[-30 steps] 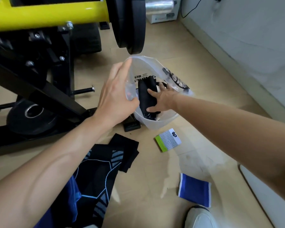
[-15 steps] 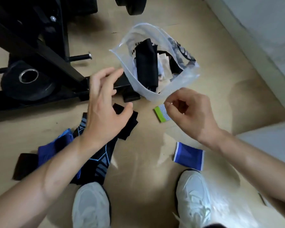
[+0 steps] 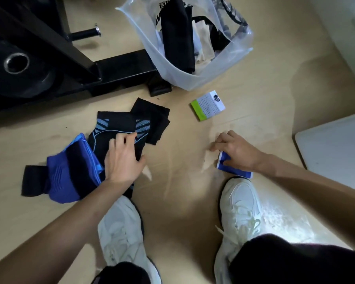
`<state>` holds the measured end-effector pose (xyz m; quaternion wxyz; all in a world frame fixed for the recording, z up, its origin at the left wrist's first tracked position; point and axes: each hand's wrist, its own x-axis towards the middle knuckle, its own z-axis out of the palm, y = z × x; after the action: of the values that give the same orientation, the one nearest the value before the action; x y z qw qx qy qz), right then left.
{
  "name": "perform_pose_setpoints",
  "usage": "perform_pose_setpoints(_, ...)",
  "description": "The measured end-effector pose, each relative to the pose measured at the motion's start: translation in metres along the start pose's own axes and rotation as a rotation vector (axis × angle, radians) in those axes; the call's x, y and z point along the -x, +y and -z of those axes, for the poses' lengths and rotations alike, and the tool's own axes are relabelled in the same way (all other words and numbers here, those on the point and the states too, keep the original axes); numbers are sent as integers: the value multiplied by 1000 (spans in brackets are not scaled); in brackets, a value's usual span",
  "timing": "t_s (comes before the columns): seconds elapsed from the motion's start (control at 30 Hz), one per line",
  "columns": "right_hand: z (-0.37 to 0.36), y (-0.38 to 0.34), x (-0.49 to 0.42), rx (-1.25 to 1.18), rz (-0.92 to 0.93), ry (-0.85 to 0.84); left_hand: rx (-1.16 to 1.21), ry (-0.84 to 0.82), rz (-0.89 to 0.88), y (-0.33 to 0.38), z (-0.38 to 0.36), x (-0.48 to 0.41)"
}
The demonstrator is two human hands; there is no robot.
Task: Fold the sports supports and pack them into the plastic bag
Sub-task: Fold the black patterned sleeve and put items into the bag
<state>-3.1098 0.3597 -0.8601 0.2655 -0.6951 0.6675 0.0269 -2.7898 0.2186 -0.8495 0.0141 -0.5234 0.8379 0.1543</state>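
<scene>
Your hands have left the plastic bag: your left hand lays loose fingers on the black support, your right hand curls round the blue wristband.

The plastic bag stands open on the floor with a folded black support upright inside it. Just below the bag lies a green-and-white card. Below the bag and to its left, my left hand rests fingertips-down on a black striped support, beside a blue support. Below the bag and to its right, my right hand pinches a blue wristband.
</scene>
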Motion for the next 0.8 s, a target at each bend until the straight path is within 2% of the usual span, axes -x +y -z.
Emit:
perform_pose_setpoints(0.13,-7,10,-6,33,45,65,-13,-11,9,0,4,-9)
perform_pose_setpoints(0.27,-7,11,-8,-81,52,155,-64,-41,30,-3,3,-16)
perform_pose_setpoints(0.43,6,-7,-19,-459,-199,229,-62,-39,-15,-8,-6,-23)
perform_pose_setpoints(0.57,22,-28,-30,-898,-314,259,153,-34,0,-6,-4,-31)
perform_pose_setpoints(0.67,28,-42,-30,-1187,-327,230,354,11,-8,7,-2,-28)
perform_pose_setpoints(0.8,29,-54,-26,-1320,-323,183,703,-159,-35,27,-8,-24)
